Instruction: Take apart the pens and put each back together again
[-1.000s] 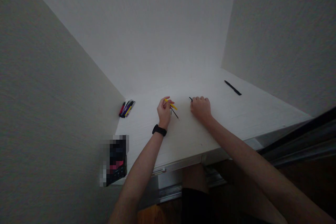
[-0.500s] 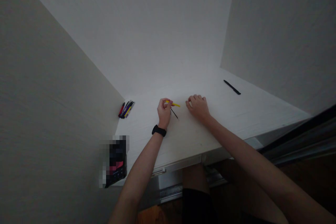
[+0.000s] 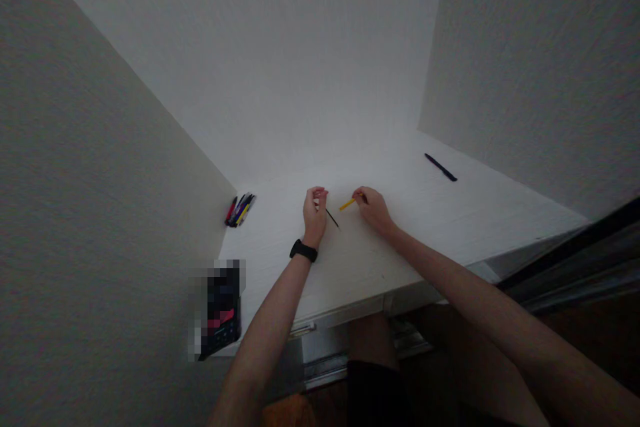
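Observation:
A yellow pen barrel (image 3: 347, 204) is pinched at its far right end between the thumb and fingers of my right hand (image 3: 374, 207), its free end pointing left and towards me. My left hand (image 3: 315, 208), with a black band on the wrist, rests on its side on the white desk, fingers loosely curved and thumb apart from the palm. No held thing shows between its fingertips. Just right of it, a thin black stick like a pen refill (image 3: 333, 219) slants towards me; its upper end is hidden by the left hand.
Several pens (image 3: 241, 209) lie bunched on the desk (image 3: 280, 280) against the left wall. One dark pen (image 3: 441, 167) lies at the back right. A dark, partly blurred-out object (image 3: 227, 320) stands at the front left edge. A drawer handle (image 3: 303, 329) shows below the front edge.
The yellow barrel has passed from my left hand to my right hand and now slants the other way. My right fingers have closed on it; my left fingers have let go.

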The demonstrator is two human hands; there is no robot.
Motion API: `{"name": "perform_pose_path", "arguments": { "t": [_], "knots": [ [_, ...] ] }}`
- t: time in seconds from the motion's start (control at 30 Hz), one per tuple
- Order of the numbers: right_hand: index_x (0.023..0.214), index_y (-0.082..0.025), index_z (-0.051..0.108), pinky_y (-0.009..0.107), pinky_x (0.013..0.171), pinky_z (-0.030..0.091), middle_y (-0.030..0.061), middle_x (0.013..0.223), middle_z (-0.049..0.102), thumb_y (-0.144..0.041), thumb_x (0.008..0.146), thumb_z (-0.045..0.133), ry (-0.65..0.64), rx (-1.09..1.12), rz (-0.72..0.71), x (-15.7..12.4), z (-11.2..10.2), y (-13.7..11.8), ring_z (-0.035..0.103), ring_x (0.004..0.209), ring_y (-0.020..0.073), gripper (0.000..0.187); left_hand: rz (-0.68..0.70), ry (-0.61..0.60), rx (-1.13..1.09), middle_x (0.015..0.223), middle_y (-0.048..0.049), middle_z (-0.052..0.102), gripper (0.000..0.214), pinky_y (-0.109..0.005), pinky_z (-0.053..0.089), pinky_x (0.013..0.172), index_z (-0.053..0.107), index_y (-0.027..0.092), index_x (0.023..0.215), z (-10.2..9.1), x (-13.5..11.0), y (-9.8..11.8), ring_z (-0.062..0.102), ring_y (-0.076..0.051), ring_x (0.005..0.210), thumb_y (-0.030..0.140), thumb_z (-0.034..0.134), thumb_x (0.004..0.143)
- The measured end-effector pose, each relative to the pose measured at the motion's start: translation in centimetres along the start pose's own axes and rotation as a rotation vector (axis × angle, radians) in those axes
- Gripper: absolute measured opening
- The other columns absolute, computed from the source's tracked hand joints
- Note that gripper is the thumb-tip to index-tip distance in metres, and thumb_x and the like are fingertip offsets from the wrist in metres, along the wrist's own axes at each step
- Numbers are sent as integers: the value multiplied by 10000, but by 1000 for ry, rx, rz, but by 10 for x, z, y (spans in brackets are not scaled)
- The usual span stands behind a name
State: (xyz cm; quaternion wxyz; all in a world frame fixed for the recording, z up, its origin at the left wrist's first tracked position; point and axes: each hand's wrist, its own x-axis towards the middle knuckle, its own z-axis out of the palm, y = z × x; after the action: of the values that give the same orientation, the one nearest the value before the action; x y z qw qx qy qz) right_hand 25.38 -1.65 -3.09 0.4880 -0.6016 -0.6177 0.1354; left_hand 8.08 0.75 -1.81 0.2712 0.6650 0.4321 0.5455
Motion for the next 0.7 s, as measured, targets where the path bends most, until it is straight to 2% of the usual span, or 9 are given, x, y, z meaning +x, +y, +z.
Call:
{"name": "perform_pose_path", "arguments": {
  "t": [0.1, 0.27, 0.7],
  "knots": [
    [755, -193, 586, 342, 782, 408, 103, 825, 649, -202, 857, 425, 15, -61, -2, 1, 2, 3, 564, 824, 221, 191, -15, 57, 37, 985, -71, 676, 255, -294, 443, 795, 558, 202, 1032, -1, 2, -6, 616, -172, 915, 397, 396, 1015],
    [757, -199, 566, 355, 779, 404, 107, 818, 616, -193, 883, 380, 31, -93, -30, 0, 3, 4, 541, 822, 232, 225, -1, 91, 90, 888, -49, 645, 336, -302, 437, 816, 564, 210, 934, -2, 3, -15, 590, -174, 864, 424, 323, 1031],
    [806, -204, 551, 357, 798, 403, 103, 850, 581, -189, 924, 345, 51, -93, -136, -4, 2, -3, 507, 851, 233, 238, -47, 118, 163, 836, -42, 638, 375, -294, 432, 776, 573, 209, 899, -5, 4, -18, 590, -172, 813, 416, 292, 1035]
  ]
}}
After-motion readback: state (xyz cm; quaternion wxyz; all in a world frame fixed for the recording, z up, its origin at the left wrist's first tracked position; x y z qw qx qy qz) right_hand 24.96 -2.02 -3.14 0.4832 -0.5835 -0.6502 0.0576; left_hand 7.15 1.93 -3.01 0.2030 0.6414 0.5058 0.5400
